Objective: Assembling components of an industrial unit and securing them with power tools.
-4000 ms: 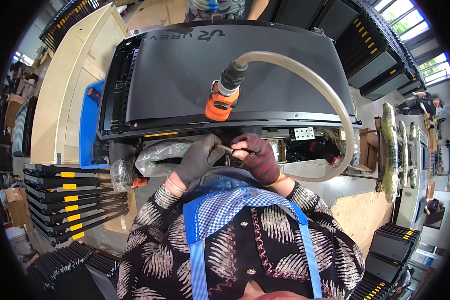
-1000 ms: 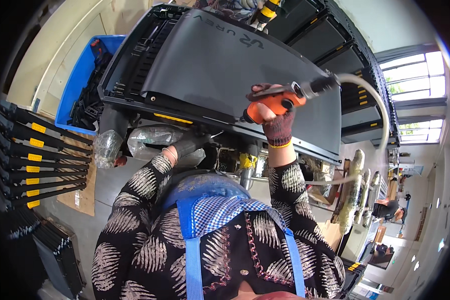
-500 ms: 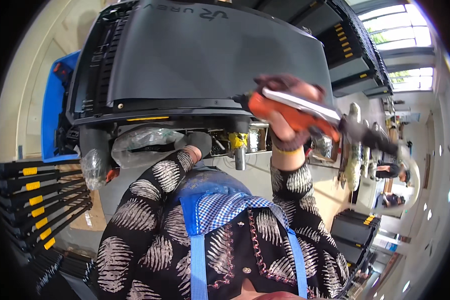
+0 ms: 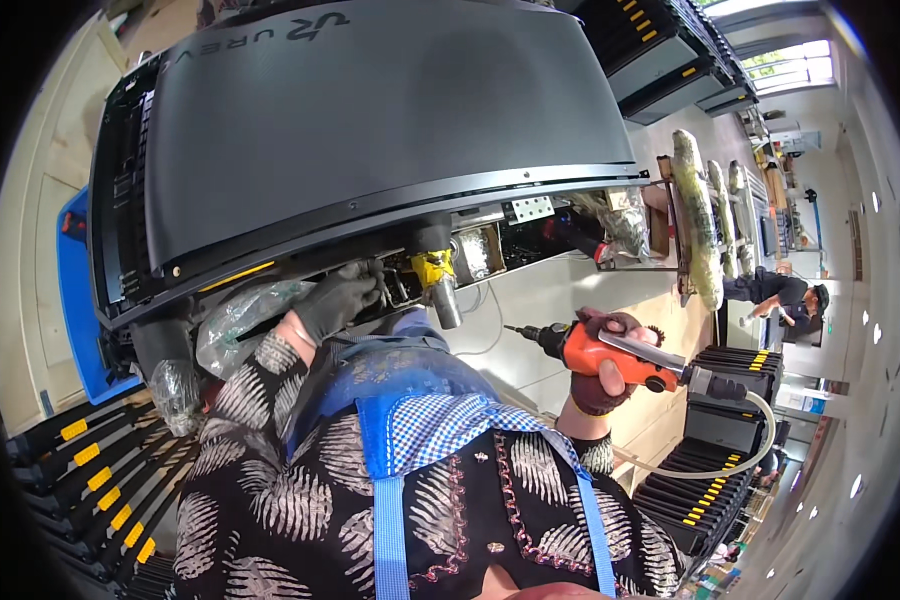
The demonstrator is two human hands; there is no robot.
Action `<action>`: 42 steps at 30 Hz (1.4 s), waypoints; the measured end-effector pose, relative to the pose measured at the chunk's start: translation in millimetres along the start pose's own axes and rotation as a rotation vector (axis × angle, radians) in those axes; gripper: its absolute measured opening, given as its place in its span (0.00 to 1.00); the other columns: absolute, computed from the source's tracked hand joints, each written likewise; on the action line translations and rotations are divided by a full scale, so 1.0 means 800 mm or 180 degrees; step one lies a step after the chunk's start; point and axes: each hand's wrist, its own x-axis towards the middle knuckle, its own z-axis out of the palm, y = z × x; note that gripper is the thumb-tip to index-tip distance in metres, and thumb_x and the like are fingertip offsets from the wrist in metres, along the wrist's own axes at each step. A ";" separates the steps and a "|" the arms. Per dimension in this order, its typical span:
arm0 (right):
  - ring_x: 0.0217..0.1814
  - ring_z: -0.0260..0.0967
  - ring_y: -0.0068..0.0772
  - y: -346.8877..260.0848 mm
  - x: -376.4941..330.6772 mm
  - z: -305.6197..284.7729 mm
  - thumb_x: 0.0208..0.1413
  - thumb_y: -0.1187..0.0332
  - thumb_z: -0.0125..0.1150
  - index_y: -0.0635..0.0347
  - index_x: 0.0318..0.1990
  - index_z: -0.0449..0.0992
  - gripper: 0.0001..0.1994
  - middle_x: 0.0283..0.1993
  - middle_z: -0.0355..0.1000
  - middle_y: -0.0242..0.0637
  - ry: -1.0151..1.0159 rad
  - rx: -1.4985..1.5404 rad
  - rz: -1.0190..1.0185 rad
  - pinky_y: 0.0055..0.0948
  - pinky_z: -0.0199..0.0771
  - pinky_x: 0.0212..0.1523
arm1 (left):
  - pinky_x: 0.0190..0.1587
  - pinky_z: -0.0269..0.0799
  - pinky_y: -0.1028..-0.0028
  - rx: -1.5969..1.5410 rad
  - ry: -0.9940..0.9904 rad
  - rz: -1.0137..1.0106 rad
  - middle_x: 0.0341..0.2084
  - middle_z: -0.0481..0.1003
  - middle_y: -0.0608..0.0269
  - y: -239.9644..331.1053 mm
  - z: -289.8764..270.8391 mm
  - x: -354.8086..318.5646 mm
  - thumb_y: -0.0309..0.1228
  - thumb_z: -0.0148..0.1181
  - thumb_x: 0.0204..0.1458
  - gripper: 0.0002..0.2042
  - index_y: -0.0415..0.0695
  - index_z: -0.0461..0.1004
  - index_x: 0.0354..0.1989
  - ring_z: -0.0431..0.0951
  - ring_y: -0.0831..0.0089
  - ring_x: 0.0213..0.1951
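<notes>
A large black treadmill deck (image 4: 370,130) lies across the bench in front of me. My left hand (image 4: 345,297), in a dark glove, reaches under its near edge and touches the exposed parts there, close to a yellow-wrapped cylinder (image 4: 437,277). Out to the right of my body, my gloved right hand (image 4: 603,372) grips an orange pneumatic screwdriver (image 4: 610,355). Its bit points left, apart from the deck. A pale air hose (image 4: 730,460) curls down from the tool's rear end.
Crinkled clear plastic (image 4: 238,312) hangs under the deck's left end. Stacks of black frames with yellow labels (image 4: 90,470) lie lower left and others (image 4: 705,480) lower right. A blue bin (image 4: 75,300) stands at left. A person (image 4: 785,292) works far right beside wrapped rolls (image 4: 698,215).
My right hand lifted the orange screwdriver off the deck top and swung it down to my right side. My left hand stayed under the deck's near edge. The view shifted.
</notes>
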 end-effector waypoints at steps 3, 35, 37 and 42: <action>0.45 0.70 0.38 -0.006 0.006 -0.017 0.39 0.72 0.66 0.50 0.43 0.67 0.21 0.43 0.69 0.35 -0.0041 0.0035 0.0026 0.53 0.67 0.51 | 0.38 0.73 0.78 -0.0829 -0.0623 0.0690 0.31 0.72 0.69 0.057 0.036 -0.039 0.27 0.48 0.59 0.09 0.40 0.69 0.45 0.73 0.77 0.32; 0.41 0.70 0.37 0.020 0.196 -0.197 0.36 0.71 0.63 0.49 0.43 0.62 0.23 0.41 0.70 0.32 -0.1237 0.1081 -0.0322 0.52 0.68 0.43 | 0.34 0.67 0.82 -0.1152 -0.0254 0.0565 0.26 0.71 0.70 0.173 0.353 0.105 0.38 0.66 0.49 0.16 0.41 0.71 0.38 0.70 0.81 0.30; 0.42 0.69 0.37 0.020 0.208 -0.207 0.36 0.71 0.63 0.49 0.43 0.63 0.23 0.42 0.70 0.32 -0.1084 0.1408 -0.0295 0.50 0.67 0.45 | 0.33 0.70 0.81 -0.0678 -0.0302 0.0567 0.27 0.72 0.67 0.184 0.359 0.116 0.37 0.64 0.51 0.15 0.39 0.71 0.38 0.72 0.80 0.29; 0.44 0.68 0.35 0.015 0.221 -0.237 0.37 0.72 0.62 0.50 0.45 0.65 0.23 0.44 0.70 0.32 -0.0689 0.1620 -0.0048 0.47 0.64 0.49 | 0.31 0.70 0.81 0.0403 -0.0599 0.0781 0.28 0.73 0.66 0.203 0.372 0.151 0.37 0.63 0.52 0.15 0.38 0.72 0.39 0.72 0.80 0.29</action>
